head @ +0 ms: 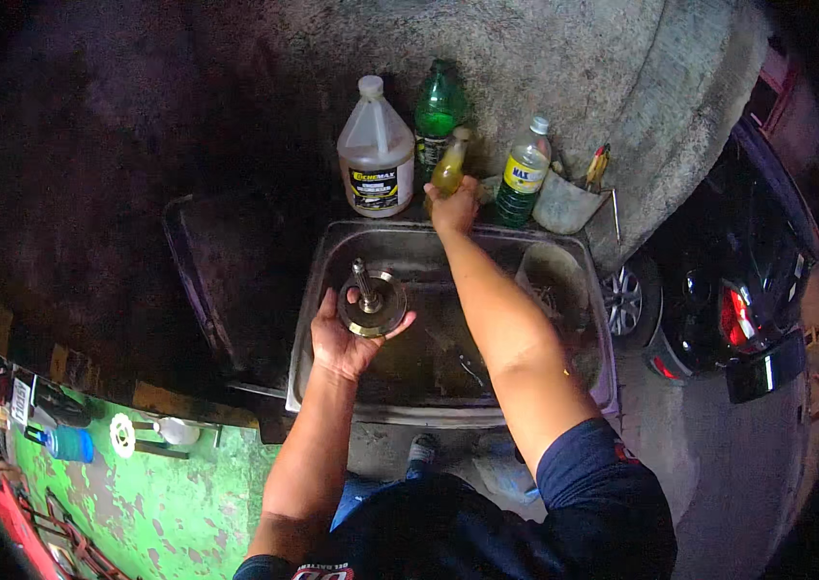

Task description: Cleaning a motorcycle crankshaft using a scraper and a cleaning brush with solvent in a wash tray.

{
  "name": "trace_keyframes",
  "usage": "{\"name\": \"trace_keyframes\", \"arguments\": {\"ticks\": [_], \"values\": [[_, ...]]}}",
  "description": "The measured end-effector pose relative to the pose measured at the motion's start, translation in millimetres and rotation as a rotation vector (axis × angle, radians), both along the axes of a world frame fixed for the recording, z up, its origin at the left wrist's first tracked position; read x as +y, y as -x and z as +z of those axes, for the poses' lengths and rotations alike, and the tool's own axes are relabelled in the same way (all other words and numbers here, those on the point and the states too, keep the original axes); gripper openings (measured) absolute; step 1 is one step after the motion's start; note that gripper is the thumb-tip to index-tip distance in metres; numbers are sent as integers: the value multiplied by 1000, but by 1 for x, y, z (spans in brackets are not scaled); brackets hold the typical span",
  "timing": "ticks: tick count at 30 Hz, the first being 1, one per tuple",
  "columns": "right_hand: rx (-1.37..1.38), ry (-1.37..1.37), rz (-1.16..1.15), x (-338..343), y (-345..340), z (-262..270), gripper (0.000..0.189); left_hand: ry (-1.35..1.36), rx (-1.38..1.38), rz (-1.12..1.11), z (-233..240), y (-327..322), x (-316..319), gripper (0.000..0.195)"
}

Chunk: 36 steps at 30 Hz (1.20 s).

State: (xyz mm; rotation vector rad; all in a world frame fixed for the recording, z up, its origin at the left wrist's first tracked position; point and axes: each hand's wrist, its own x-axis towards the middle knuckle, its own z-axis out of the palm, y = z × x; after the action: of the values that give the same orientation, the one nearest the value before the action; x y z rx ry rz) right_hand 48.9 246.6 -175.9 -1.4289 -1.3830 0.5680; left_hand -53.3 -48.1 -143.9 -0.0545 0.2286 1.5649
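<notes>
My left hand [338, 346] holds a round metal disc with a splined shaft [385, 322] above the left part of a steel sink basin [446, 415]. The shaft points up and away from me, and my fingers support the disc from below and beside it. Beyond the basin's far rim, my right hand [454, 212] is closed around a small bottle of yellowish liquid [448, 168]. A green plastic bottle [438, 105] stands just behind it. To its left is a clear plastic jug [376, 148] with a black label.
A bottle with a yellow label [523, 174] and a grey tub of tools [567, 206] stand right of my right hand. A pale container [551, 272] sits in the basin's right end. A rough wall [525, 43] rises behind; a black car [707, 290] is at right.
</notes>
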Motion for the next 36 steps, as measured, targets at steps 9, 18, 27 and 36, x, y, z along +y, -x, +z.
{"name": "trace_keyframes", "arguments": {"ticks": [9,18,27,36], "values": [[-949,485,485,-74,-93,-2,76,-58,99,-24,-11,11,6,58],[-1083,660,541,-129,-149,-47,63,-27,52,-45,-15,-1,9,49],[-367,340,554,-174,-136,56,37,65,-63,19,-22,-13,13,51],[32,-225,904,-251,-69,28,19,81,111,137,-53,-15,41,36]]}}
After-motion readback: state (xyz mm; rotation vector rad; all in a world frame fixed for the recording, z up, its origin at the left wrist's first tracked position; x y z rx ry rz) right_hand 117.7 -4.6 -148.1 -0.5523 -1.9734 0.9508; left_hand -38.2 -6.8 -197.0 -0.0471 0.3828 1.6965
